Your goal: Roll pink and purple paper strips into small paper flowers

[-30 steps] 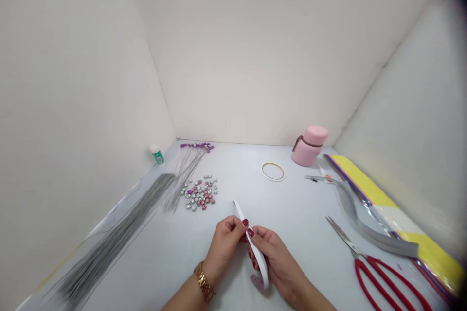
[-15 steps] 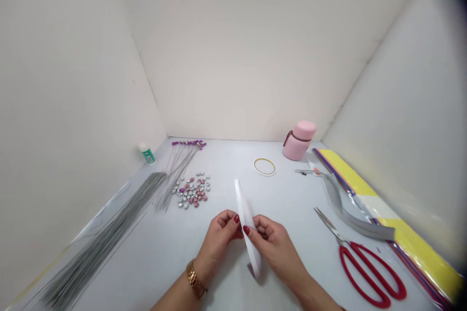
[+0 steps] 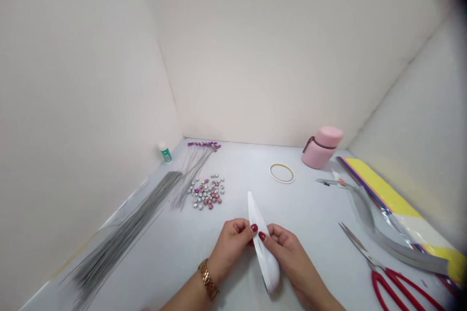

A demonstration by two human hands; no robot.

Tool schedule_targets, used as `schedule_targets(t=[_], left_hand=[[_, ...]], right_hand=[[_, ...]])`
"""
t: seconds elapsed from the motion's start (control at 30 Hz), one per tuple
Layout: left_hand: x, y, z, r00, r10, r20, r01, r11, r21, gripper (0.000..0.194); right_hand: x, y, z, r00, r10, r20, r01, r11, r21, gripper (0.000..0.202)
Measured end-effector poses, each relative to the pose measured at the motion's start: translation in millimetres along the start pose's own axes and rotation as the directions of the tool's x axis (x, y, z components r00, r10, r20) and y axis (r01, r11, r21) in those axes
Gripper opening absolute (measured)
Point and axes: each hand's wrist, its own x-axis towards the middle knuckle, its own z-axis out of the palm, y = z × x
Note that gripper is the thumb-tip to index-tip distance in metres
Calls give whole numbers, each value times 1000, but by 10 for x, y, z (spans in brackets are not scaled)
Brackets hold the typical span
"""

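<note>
While both hands meet at lower ctr, we see one white strip-like thing [image 3: 264,262] held btwn them above the bench [image 3: 175,262], long, narrow & tilted, its tip pointing away from us (paper or ribbon, we can't tell). The L hand [image 3: 235,240] has its fingers closed, thumb & fingertips pinching the strip's L edge abt midway along. The R hand [image 3: 290,250] has its fingers curled shut on the opp. side, thumb pressed on the face just beside the other thumb. A gold band [image 3: 208,279] circles the L wrist.

Off to the L, we've a bundle of grey wires [image 3: 124,238] lying diag., some purple-topped stems [image 3: 204,145] behind, & a cluster of small silver & pink stars [image 3: 206,194] near them. A small green-and-white tube [image 3: 166,154] stands by the L wall.

Beyond the hands lies a thin ring [image 3: 282,182], w/ a pink flask [image 3: 317,155] upright to its R, near the back wall. On the R we note red-handled scissors [image 3: 374,263], handles cut off by the frame's lower edge, a curved grey strip [image 3: 401,250] & a long yellow pack [image 3: 379,184] alongside.
</note>
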Motion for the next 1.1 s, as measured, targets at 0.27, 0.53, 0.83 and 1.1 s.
schedule_targets(t=[0.27,0.53,0.83,1.1], left_hand=[[13,1,-14,999,-17,-37,18,1000,8,30],[-6,6,11,999,-34,-8,33,997,-75,29],[31,14,-91,989,-139,53,145,820,-554,10],[106,75,-293,978,-162,128,198,562,-803,34]], right_hand=[[-10,10,9,1000,11,9,-13,978,207,25],[-13,-13,10,1000,18,7,-19,990,141,27],[90,-88,-215,988,18,-153,59,873,485,14],[185,-200,-745,936,-88,-342,245,859,449,16]])
